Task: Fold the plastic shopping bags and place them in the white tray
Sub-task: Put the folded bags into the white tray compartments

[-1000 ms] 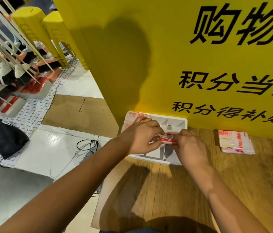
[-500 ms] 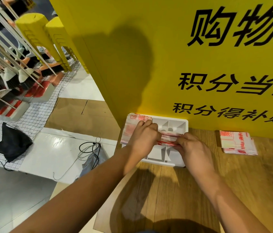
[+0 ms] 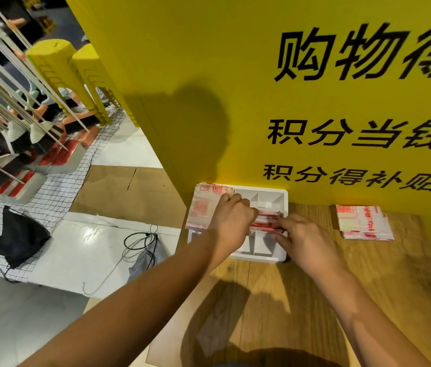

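A white divided tray [image 3: 272, 197] sits on the wooden table against the yellow sign. Across its middle lies a folded red-and-white plastic bag [image 3: 266, 222]. My left hand [image 3: 231, 221] grips its left end with curled fingers. At the right end, my right hand [image 3: 302, 237] pinches the same bag. Flat folded bags [image 3: 201, 207] fill the tray's left side, partly under my left hand. A small stack of folded bags [image 3: 362, 221] lies on the table to the right of the tray.
The yellow sign board [image 3: 288, 102] stands right behind the tray. The wooden table [image 3: 302, 300] ends at its left edge near my left forearm. On the floor to the left are a black bag [image 3: 18, 239], a cable [image 3: 140, 242], brooms and yellow stools [image 3: 58, 64].
Both hands stay at the tray on the folded bag, which has sunk a little lower into the tray. The view has shifted slightly.
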The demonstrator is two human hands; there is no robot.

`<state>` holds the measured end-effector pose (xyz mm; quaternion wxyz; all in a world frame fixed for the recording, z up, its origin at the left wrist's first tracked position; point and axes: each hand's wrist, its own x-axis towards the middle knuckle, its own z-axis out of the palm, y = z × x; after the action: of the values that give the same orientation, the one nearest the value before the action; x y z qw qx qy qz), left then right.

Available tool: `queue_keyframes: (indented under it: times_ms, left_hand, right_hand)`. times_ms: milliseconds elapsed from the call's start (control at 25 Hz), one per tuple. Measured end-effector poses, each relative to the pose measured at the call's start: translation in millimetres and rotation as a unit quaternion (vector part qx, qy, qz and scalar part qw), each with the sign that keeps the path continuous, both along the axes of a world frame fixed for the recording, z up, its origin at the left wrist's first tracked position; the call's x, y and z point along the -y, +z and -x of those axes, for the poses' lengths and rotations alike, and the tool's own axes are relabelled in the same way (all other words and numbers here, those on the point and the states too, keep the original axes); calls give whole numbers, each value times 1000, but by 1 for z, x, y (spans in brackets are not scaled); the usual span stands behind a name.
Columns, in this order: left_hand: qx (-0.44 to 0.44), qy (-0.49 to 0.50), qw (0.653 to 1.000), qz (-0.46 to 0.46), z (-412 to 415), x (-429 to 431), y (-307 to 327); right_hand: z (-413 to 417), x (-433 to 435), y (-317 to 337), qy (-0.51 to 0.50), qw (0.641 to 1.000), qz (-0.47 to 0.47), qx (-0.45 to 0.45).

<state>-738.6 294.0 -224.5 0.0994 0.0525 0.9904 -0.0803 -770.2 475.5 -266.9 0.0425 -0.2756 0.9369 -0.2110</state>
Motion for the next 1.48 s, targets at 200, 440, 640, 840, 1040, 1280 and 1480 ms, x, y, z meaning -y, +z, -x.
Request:
queue_keyframes:
  times_ms: [200, 440, 640, 840, 1040, 1280, 1480]
  left_hand:
    - [-56, -81, 995, -28, 22, -68, 2]
    - [-18, -97, 991, -86, 77, -165, -20]
    - [20, -53, 990, -128, 105, -201, -52]
    - [38, 29, 982, -183, 105, -198, -57]
    - [24, -11, 990, -135, 96, -187, -56]
    - [72, 15, 972, -225, 63, -151, -33]
    - [12, 4, 966, -257, 30, -120, -16]
  right_hand:
    - [9, -70, 4, -56, 994, -57, -71]
    - [33, -158, -2, -138, 987, -74, -46]
    - [50, -199, -20, -179, 982, -55, -8]
    - [79, -205, -32, -219, 974, 10, 53]
    - [99, -193, -40, -206, 973, -2, 100]
    - [99, -185, -44, -151, 978, -72, 121]
    - [88, -174, -38, -166, 969, -79, 167]
